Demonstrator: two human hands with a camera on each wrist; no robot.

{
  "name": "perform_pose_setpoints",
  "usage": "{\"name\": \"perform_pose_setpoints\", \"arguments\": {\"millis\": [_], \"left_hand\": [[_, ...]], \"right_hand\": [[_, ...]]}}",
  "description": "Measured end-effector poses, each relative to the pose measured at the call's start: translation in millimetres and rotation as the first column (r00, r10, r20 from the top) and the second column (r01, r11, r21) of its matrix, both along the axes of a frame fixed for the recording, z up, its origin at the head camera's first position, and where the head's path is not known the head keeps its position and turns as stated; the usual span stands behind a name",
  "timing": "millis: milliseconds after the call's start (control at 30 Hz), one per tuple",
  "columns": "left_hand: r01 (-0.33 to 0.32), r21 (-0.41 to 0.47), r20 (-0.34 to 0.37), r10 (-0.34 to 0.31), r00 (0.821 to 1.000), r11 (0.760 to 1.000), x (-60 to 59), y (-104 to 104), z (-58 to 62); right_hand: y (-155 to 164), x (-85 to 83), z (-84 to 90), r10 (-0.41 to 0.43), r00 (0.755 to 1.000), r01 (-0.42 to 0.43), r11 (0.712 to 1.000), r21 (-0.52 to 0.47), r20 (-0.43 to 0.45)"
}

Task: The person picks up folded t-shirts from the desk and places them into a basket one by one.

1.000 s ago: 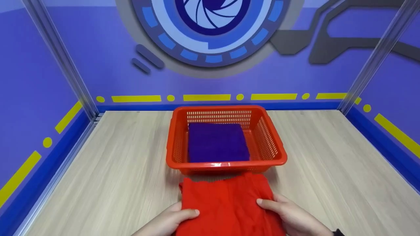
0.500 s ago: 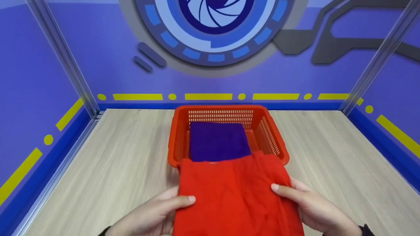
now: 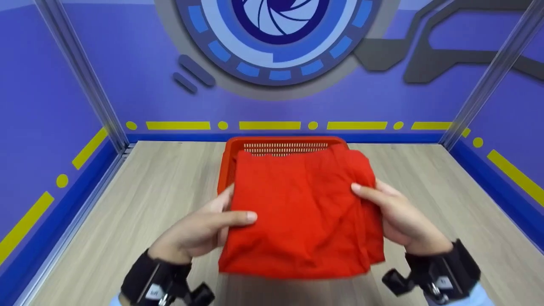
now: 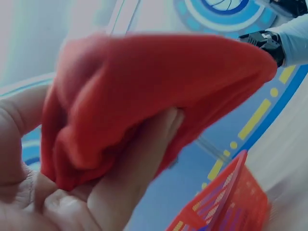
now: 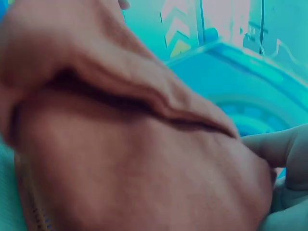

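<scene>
The left hand is pinching the left edge of a folded red cloth, thumb on top. The cloth is hanging above the red basket on the bench. The right hand is gripping its right edge.

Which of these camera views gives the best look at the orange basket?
The head view: the orange basket sits behind the folded red cloth, which both hands hold over it, so only its rim and back wall show. The left wrist view catches one blurred corner below the cloth. The right wrist view shows no basket, only cloth.
</scene>
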State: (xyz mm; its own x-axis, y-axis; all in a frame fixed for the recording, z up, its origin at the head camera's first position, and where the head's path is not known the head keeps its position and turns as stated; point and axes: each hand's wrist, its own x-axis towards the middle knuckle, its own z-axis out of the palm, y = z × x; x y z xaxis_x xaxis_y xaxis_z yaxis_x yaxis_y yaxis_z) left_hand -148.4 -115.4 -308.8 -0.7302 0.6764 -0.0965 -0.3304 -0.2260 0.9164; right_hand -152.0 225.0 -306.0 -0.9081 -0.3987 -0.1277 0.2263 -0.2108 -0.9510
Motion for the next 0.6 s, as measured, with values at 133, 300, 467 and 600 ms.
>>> {"name": "perform_pose_setpoints", "arguments": {"millis": [133, 300, 467, 600], "left_hand": [[-0.095, -0.014, -0.013, 0.094, 0.995, 0.995, -24.4, 7, 0.5], [-0.202, -0.081, -0.023, 0.201, 0.979, 0.976, -53.2, 14, 0.7], [-0.311, -0.141, -0.022, 0.311, 0.950, 0.940, -83.3, 17, -7.9], [-0.397, -0.185, -0.040, 0.397, 0.917, 0.899, -104.0, 20, -22.0]], "right_hand": [[1, -27.3, 1.9, -0.005, 1.000, 0.005, 0.999, -0.046, 0.017], [-2, -59.7, 4.2, -0.031, 0.999, 0.031, 0.999, -0.008, 0.023], [-8, -87.2, 0.7, -0.109, 0.991, 0.103, 0.991, 0.086, 0.076], [-14, -108.4, -6.0, -0.167, 0.979, 0.145, 0.974, 0.176, 0.119]]}}
